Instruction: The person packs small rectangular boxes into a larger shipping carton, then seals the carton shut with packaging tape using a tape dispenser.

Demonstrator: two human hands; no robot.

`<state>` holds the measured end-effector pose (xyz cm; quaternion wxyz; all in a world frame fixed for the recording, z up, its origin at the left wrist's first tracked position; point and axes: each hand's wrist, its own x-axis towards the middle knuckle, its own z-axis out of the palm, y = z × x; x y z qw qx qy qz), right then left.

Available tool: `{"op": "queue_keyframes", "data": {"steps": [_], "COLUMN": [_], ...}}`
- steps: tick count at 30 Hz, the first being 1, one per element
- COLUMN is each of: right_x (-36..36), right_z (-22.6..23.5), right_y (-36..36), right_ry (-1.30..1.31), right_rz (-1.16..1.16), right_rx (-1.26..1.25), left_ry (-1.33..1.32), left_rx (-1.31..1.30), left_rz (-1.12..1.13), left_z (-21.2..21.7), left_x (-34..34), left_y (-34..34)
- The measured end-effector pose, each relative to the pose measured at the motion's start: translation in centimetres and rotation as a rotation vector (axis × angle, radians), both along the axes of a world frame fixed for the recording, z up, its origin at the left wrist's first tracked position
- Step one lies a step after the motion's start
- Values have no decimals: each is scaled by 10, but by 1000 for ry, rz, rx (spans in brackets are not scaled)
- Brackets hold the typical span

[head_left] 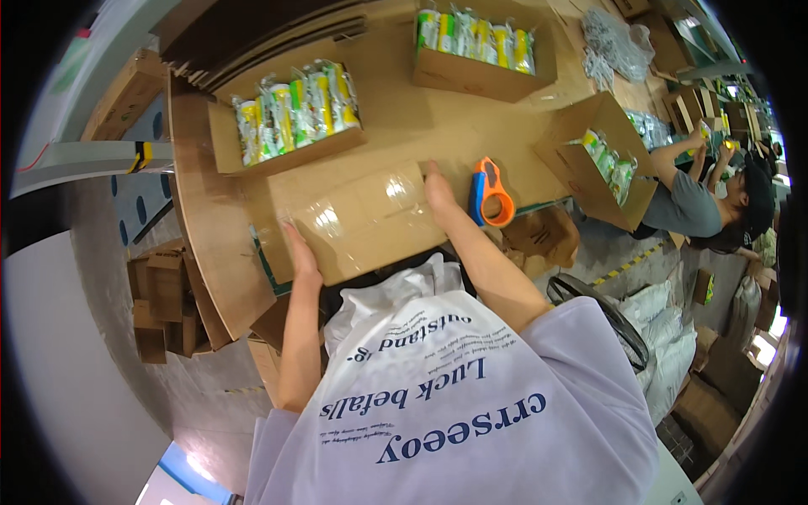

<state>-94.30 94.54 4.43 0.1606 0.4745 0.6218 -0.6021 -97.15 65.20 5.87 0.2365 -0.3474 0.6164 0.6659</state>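
Note:
A closed cardboard box (360, 231) lies at the table's near edge, with shiny clear tape across its top. My left hand (303, 255) presses against its left side, fingers stretched along the cardboard. On the opposite side, my right hand (439, 194) grips the box near its far right corner. Between them the two hands hold it; the fingertips are partly hidden by its sides. Just right of my right hand, an orange and blue tape dispenser (492, 195) rests on the table.
Open boxes of wrapped green, yellow and white packs stand at the far left (295, 156), far middle (480, 77) and right (589, 181). Flat cardboard (278, 46) is stacked at the back. A co-worker (699, 198) is at the right. Empty cartons (168, 290) sit on the floor.

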Motion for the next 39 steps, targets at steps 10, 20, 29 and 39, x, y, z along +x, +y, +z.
{"op": "queue_keyframes", "data": {"steps": [10,20,29,39], "right_x": [54,99,94,69], "right_z": [58,-4,10,172], "right_y": [32,56,52,47], "right_ry": [90,-219,239,588], "right_rz": [123,491,27,216], "right_rx": [473,1144,573,-87], "left_ry": [655,1023,1095,716], "left_rx": [-1244,-1129,-1003,-161], "left_rz": [-482,-1320,-1535,-610], "left_z": [22,35,39,94], "left_x": [-18,6,13,-2], "left_y": [30,103,160,95]}}
